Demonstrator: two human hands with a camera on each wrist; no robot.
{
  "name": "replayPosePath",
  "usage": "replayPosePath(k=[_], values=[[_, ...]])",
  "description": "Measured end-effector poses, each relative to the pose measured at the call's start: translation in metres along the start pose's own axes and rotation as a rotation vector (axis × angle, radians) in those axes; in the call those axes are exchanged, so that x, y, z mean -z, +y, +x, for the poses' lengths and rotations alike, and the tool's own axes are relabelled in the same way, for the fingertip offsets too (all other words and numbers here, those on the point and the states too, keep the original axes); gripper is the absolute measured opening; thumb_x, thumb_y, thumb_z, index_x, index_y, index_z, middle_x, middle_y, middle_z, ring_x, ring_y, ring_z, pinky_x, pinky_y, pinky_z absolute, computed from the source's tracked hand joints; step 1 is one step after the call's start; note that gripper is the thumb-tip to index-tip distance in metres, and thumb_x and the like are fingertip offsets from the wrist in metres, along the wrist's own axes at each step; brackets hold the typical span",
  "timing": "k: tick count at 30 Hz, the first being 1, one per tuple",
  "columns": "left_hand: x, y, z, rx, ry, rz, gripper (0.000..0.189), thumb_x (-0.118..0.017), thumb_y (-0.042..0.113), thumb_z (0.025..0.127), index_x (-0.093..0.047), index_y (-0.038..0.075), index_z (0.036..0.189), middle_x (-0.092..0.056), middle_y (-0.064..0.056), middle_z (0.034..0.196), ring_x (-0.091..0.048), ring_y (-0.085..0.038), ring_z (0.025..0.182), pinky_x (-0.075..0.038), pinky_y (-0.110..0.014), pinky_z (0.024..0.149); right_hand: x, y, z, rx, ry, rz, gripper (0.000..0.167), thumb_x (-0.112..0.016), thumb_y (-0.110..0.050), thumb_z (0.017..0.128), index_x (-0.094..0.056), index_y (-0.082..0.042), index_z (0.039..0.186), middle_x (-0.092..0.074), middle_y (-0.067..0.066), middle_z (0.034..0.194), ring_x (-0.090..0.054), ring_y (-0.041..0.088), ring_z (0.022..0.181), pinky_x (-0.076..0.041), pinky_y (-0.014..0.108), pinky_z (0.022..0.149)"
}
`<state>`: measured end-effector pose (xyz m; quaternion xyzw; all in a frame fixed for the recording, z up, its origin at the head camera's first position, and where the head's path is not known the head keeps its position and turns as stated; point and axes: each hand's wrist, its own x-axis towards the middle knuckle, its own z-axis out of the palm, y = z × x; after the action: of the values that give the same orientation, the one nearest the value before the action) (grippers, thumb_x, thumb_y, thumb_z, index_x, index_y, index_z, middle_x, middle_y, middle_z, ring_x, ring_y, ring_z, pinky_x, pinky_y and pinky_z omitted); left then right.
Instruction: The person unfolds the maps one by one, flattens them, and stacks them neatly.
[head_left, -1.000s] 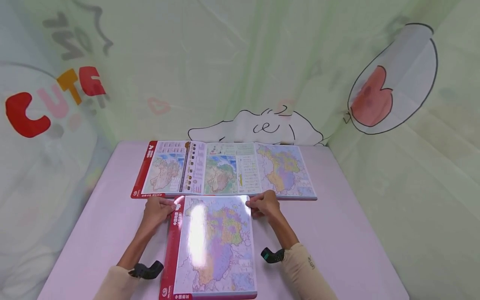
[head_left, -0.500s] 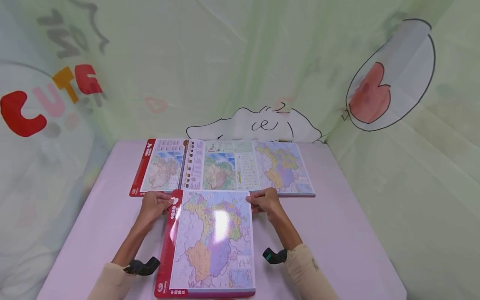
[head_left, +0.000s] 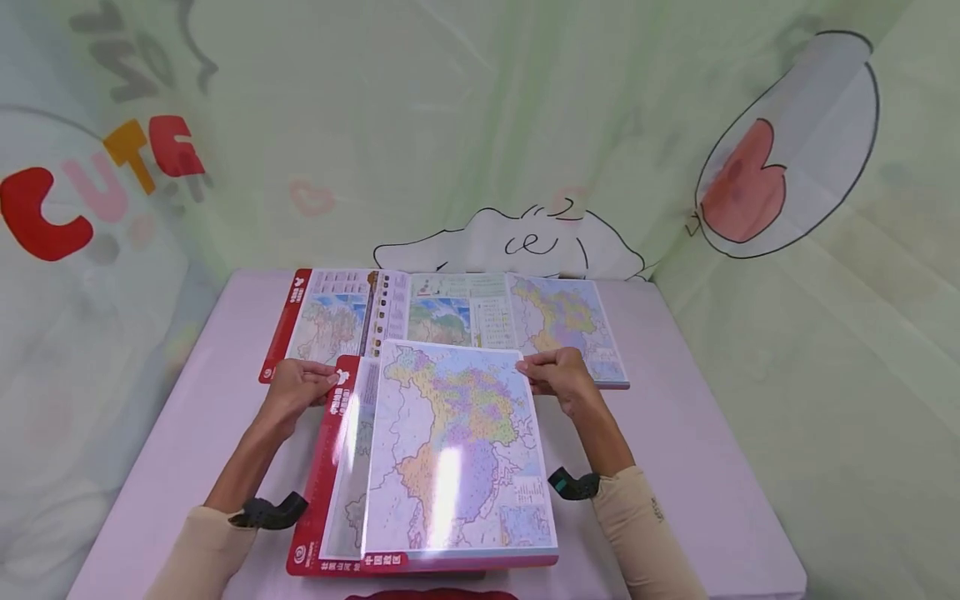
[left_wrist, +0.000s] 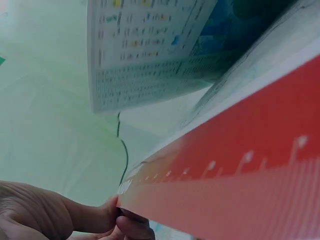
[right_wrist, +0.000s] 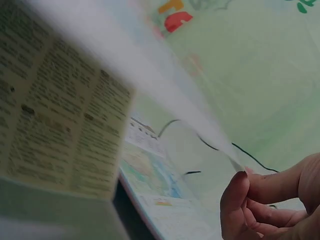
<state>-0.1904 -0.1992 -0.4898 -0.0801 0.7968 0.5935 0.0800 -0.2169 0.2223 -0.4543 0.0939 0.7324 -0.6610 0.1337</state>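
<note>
A folded glossy map (head_left: pixel 465 442) is held raised over the near part of the table, its front panel swung out rightward from a red-edged panel beneath. My left hand (head_left: pixel 296 393) pinches the upper left corner at the red border (head_left: pixel 322 492). In the left wrist view, thumb and finger grip that red edge (left_wrist: pixel 240 135). The front panel's upper right corner is pinched by my right hand (head_left: pixel 566 379). From the right wrist, the panel edge (right_wrist: pixel 165 85) runs blurred into the fingertips, and a text-covered panel (right_wrist: pixel 60 115) shows behind it.
Farther back on the pink table (head_left: pixel 675 450), a second map (head_left: pixel 570 317) lies spread out in panels, partly covered by the held one. Printed curtains (head_left: pixel 450 125) enclose the back and sides. A red edge (head_left: pixel 431 595) shows at the bottom of the head view.
Both hands have risen and moved apart. The map's front panel has slid rightward and opened away from the red-edged panel, uncovering part of the print below.
</note>
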Motion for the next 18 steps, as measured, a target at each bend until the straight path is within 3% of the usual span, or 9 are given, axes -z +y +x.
replayPosePath(k=[6, 10, 12, 15, 18], values=[[0.014, 0.011, -0.004, -0.008, -0.016, 0.02, 0.054, -0.071, 0.022, 0.105, -0.061, -0.02, 0.138, -0.066, -0.04, 0.139, -0.083, -0.039, 0.102, -0.068, -0.049, 0.088, 0.031, -0.02, -0.006, -0.03, -0.004, -0.055, 0.038, -0.071, -0.006, 0.105, -0.064, 0.019, 0.134, -0.079, -0.003, 0.083, -0.079, 0.01, 0.069, -0.067, 0.025, 0.069], [0.025, 0.009, -0.004, -0.01, -0.025, 0.033, 0.058, -0.071, 0.023, 0.106, -0.057, -0.02, 0.142, -0.064, -0.041, 0.141, -0.084, -0.035, 0.098, -0.069, -0.048, 0.087, 0.054, -0.029, -0.013, -0.063, -0.025, -0.067, 0.045, -0.071, -0.013, 0.106, -0.061, 0.015, 0.141, -0.081, -0.005, 0.086, -0.081, 0.012, 0.075, -0.068, 0.029, 0.073], [0.03, 0.006, -0.003, -0.004, -0.03, 0.033, 0.059, -0.07, 0.024, 0.106, -0.056, -0.02, 0.143, -0.064, -0.04, 0.141, -0.084, -0.031, 0.096, -0.069, -0.047, 0.087, 0.066, -0.03, -0.014, -0.074, -0.033, -0.051, 0.036, -0.072, -0.013, 0.106, -0.066, 0.01, 0.134, -0.081, -0.005, 0.086, -0.081, 0.012, 0.075, -0.068, 0.03, 0.073], [0.038, 0.003, -0.003, 0.0, -0.038, 0.037, 0.061, -0.069, 0.025, 0.107, -0.055, -0.02, 0.145, -0.064, -0.04, 0.141, -0.084, -0.024, 0.093, -0.069, -0.043, 0.085, 0.083, -0.032, -0.017, -0.063, -0.047, -0.014, 0.01, -0.071, -0.008, 0.106, -0.078, -0.004, 0.112, -0.081, -0.005, 0.085, -0.08, 0.011, 0.074, -0.067, 0.026, 0.072], [0.047, 0.003, -0.003, 0.0, -0.046, 0.038, 0.062, -0.068, 0.026, 0.108, -0.054, -0.02, 0.146, -0.064, -0.039, 0.142, -0.083, -0.018, 0.09, -0.069, -0.039, 0.083, 0.101, -0.034, -0.018, -0.031, -0.061, 0.012, 0.022, -0.07, -0.003, 0.105, -0.082, -0.017, 0.093, -0.081, -0.005, 0.085, -0.078, 0.009, 0.073, -0.065, 0.022, 0.071]])
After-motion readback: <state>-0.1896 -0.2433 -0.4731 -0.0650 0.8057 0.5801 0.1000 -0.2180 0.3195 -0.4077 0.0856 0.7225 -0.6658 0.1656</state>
